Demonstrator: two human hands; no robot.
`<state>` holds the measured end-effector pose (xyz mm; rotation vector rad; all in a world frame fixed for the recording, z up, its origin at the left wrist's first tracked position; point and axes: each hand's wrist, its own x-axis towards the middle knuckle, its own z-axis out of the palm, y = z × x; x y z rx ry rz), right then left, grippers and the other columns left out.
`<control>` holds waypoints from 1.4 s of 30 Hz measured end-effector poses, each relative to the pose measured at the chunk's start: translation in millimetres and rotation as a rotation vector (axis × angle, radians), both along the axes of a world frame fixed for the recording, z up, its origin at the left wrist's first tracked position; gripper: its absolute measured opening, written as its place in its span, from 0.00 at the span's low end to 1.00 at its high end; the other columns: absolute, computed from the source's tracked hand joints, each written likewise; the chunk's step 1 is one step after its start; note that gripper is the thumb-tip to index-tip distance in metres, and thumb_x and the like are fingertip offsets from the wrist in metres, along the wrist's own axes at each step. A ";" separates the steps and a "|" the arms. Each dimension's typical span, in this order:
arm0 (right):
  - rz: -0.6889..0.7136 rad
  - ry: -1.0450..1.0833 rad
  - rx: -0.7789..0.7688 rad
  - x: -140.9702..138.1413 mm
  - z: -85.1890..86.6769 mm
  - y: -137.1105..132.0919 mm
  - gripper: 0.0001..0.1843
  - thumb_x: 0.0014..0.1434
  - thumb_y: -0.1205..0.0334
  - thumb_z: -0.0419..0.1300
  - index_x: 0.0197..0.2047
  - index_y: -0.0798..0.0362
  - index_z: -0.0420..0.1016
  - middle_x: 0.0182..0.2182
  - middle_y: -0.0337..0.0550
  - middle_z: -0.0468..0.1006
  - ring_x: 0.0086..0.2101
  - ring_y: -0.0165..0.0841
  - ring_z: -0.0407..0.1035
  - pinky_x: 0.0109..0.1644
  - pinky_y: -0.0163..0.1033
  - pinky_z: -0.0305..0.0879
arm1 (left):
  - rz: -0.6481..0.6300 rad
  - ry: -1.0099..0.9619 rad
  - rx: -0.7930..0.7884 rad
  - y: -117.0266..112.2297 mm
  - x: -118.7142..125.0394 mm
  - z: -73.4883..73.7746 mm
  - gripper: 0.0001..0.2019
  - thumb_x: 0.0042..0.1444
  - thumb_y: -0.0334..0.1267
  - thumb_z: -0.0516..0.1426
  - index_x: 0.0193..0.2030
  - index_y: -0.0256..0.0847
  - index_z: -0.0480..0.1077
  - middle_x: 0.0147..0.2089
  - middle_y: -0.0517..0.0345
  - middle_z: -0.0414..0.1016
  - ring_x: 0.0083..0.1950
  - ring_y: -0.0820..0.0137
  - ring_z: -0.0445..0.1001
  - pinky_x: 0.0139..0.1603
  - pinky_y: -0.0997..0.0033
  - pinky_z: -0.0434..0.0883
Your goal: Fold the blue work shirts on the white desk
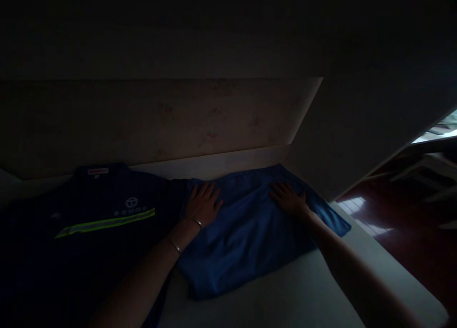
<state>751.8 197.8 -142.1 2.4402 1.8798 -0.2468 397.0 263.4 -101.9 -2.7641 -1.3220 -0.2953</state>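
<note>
A blue garment (250, 237) lies folded on a pale flat surface (285, 299). My left hand (203, 204) rests flat on its left edge, fingers stretched out, with thin bracelets at the wrist. Flat on the garment's upper right part lies my right hand (288, 198), fingers spread. To the left lies a dark navy shirt (82, 233) with a yellow-green reflective stripe (105, 222), a white gear logo and a red collar label. Neither hand grips anything.
The scene is very dark. A pale wall (160, 123) runs behind the surface and a slanted panel (357, 128) rises at the right. Beyond the surface's right edge is a reddish floor (392, 223) with light patches and furniture legs.
</note>
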 end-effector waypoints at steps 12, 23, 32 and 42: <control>0.075 -0.021 0.275 41.6 33.6 79.2 0.31 0.70 0.50 0.36 0.71 0.52 0.55 0.67 0.52 0.60 0.64 0.47 0.56 0.69 0.60 0.46 | 0.098 0.043 -0.102 71.7 20.4 -35.7 0.36 0.66 0.58 0.35 0.68 0.38 0.60 0.71 0.44 0.60 0.72 0.51 0.55 0.71 0.44 0.48; -0.034 0.116 0.117 45.9 -16.2 125.4 0.31 0.70 0.44 0.35 0.72 0.40 0.51 0.72 0.43 0.47 0.69 0.52 0.39 0.63 0.76 0.29 | 0.169 0.013 -0.163 86.8 23.4 -42.6 0.39 0.64 0.61 0.34 0.70 0.34 0.57 0.73 0.45 0.56 0.73 0.52 0.52 0.72 0.47 0.49; -0.050 -0.061 0.184 28.4 8.9 117.6 0.31 0.70 0.48 0.35 0.71 0.45 0.53 0.71 0.46 0.52 0.68 0.50 0.46 0.63 0.79 0.30 | 0.064 -0.085 -0.120 60.2 24.5 -17.8 0.31 0.68 0.51 0.39 0.67 0.32 0.61 0.72 0.41 0.56 0.73 0.54 0.54 0.72 0.46 0.50; 0.106 0.697 0.386 -125.1 35.8 -46.6 0.22 0.65 0.44 0.49 0.49 0.46 0.76 0.48 0.48 0.79 0.48 0.45 0.73 0.54 0.50 0.68 | 0.247 0.000 -0.033 -192.2 -153.6 -12.7 0.23 0.57 0.52 0.56 0.58 0.54 0.73 0.58 0.52 0.76 0.54 0.53 0.76 0.51 0.52 0.76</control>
